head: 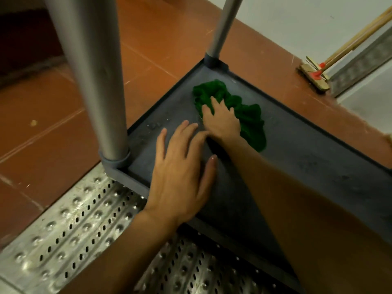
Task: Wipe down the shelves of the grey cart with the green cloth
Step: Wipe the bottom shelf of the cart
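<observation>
Cloth under R hand; long axis far-left to near-right

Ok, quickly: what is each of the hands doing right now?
Left hand: open, flat on the grey cart shelf.
Right hand: open, fingers spread, pressing on the green cloth.

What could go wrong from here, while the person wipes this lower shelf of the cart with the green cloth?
1. The green cloth is bunched under the right hand, so it may touch little of the surface and leave streaks.
2. The left hand rests flat on the grey shelf and could leave prints there.
3. The corner beside the far post is tight, so dirt there may be missed.
</observation>
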`<state>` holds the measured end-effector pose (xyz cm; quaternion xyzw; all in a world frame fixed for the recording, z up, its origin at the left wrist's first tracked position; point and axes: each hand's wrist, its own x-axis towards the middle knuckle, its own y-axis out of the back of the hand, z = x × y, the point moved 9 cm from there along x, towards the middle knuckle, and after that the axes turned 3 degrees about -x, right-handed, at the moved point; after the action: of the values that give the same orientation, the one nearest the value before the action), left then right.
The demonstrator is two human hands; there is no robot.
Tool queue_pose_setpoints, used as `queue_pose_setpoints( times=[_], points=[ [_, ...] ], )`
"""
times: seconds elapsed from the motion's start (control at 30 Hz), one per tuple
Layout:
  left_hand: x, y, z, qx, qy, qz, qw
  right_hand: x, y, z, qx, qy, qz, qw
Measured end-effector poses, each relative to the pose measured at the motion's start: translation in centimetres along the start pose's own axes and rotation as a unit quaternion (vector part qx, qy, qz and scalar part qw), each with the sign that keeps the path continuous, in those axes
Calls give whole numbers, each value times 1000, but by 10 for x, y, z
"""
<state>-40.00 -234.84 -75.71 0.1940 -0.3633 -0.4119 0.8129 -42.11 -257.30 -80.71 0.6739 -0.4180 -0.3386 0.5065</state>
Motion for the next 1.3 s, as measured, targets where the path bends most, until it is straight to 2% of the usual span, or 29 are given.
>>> queue_pose_setpoints(
  times=[0.13,0.27,0.37,0.43,0.5,0.57,0.63,0.73,0.8,0.93,1.0,1.13,1.3],
  points=[
    [-2,7,-15,-5,39,23,999,-18,-11,-44,-25,83,-38,996],
    [-3,10,-11,-47,20,49,997,-48,-28,-81,-106,203,-101,968],
    [-4,10,-6,-48,-22,38,998,-79,-24,-96,-167,293,-102,936],
    [-4,13,-4,-47,-29,51,997,-101,-22,-99,-114,324,-94,934],
    [-3,17,-5,-62,-8,76,995,-114,-20,-88,38,269,-121,955],
    [-3,22,-5,-86,6,104,991,-133,-18,-87,107,284,-126,944],
    [-7,30,-9,-93,13,131,987,-153,-24,-99,83,354,-152,919],
    [-14,39,-23,-98,21,126,987,-164,-15,-107,50,433,-106,894],
    [-18,40,-28,-87,8,102,991,-166,-14,-102,66,420,-116,898],
    [-16,37,-31,-75,26,83,993,-169,-9,-75,137,313,-154,927],
    [-16,37,-32,-69,29,81,994,-177,-2,-62,157,309,-149,926],
    [-17,35,-35,-62,21,62,996,-187,3,-35,103,310,-179,928],
    [-15,32,-34,-16,36,53,998,-204,21,15,136,270,-137,943]
  ],
)
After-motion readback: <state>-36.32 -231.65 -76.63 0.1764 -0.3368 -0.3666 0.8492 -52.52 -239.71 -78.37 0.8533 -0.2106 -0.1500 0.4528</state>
